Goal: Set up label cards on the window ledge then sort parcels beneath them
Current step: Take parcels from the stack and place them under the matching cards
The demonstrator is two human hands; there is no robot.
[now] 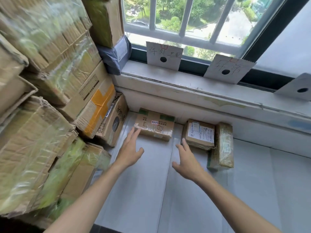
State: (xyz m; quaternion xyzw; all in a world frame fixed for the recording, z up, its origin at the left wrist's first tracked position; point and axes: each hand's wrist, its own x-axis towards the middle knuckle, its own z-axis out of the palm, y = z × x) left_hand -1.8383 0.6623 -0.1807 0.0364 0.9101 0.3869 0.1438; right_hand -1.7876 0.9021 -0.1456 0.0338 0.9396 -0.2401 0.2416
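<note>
Bare fingers first: left hand (130, 148) fingers straight and loosely spread, tips touching or just short of the near-left corner of the flat brown parcel (154, 125), nothing gripped. Right hand (186, 158) fingers also extended and slightly spread, tips at the left edge of the labelled parcel (199, 134); contact can't be confirmed. Neither hand is holding anything.

Flat brown parcel lies on the pale floor (151, 190) against the wall, directly below the left label card (164, 55); probably placed there to match that card's category. Labelled parcel sits below the middle label card (228, 68), with a taped parcel (223, 145) touching its right side, long axis toward the camera. Grouping looks deliberate, two items under one card.

Cards lean upright against the window frame on the window ledge (185, 84), writing facing the room so it reads from the floor. Third card (297, 87) at right edge, partly cut off, no parcels seen beneath.

Cardboard box stack (50, 98) fills left side, blurred; likely the unsorted supply. Grey poly bag (114, 56) is wedged at the ledge's left end.

Judgement: cards done, sorting underway.
</note>
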